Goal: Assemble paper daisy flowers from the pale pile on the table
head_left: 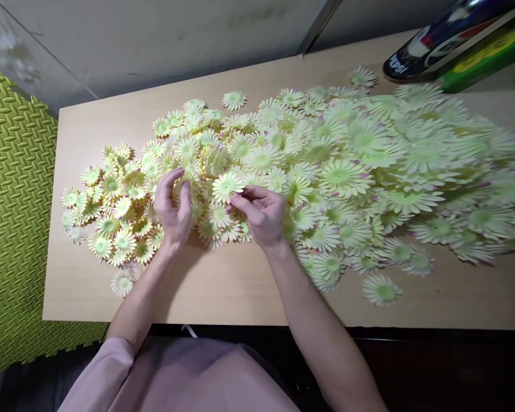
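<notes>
Between the thumb and fingers of my right hand (262, 213) is a pale yellow artificial flower (227, 186) with a green centre, held by its lower right edge. My left hand (174, 210) is just left of that flower, its thumb and curved fingers apart with nothing visible between them. Around and beyond both hands spreads a wide heap of similar artificial flower heads (341, 176), many with purple petal tips. Smaller flower heads (111, 186) lie in a group to the left of my left hand.
The heap lies on a light wooden table (223, 286) along a grey wall (189, 46). A Pepsi bottle (420, 51) and a green package (484, 54) are at the back right. Yellow-green textured foam mats (17, 217) border the left side. A single flower (381, 290) lies near the front edge.
</notes>
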`<action>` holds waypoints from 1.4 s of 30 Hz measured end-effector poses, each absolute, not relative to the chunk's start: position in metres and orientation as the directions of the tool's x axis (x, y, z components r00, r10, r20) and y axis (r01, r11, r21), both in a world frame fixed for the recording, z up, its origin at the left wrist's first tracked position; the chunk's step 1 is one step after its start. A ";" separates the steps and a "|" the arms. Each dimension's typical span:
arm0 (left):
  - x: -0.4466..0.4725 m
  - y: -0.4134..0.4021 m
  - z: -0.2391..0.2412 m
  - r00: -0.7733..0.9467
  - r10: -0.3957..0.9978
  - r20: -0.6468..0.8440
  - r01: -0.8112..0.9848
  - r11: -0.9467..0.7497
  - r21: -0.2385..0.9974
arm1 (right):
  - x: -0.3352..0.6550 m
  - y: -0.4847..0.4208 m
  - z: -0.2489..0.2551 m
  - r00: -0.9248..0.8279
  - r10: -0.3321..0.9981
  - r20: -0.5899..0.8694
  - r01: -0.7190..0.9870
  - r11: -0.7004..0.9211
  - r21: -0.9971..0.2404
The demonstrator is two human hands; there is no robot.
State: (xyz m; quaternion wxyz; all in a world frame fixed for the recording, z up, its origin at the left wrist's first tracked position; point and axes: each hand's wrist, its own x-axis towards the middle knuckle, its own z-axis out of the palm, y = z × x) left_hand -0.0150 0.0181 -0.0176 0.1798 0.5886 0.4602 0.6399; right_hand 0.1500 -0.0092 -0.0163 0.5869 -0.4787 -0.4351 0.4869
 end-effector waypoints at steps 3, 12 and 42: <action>-0.011 0.017 -0.018 -0.115 0.685 0.719 0.457 -0.606 0.651 | 0.149 -0.009 -0.017 0.145 0.988 0.045 -0.159 0.068 -0.985; -0.006 0.011 -0.014 0.142 0.746 0.650 0.356 -0.651 0.670 | 0.150 -0.011 -0.018 0.037 0.998 0.051 -0.183 0.057 -0.982; -0.004 0.009 -0.009 0.095 0.773 0.628 0.230 -0.631 0.741 | 0.145 -0.016 -0.009 -0.025 0.995 0.097 -0.139 0.092 -0.986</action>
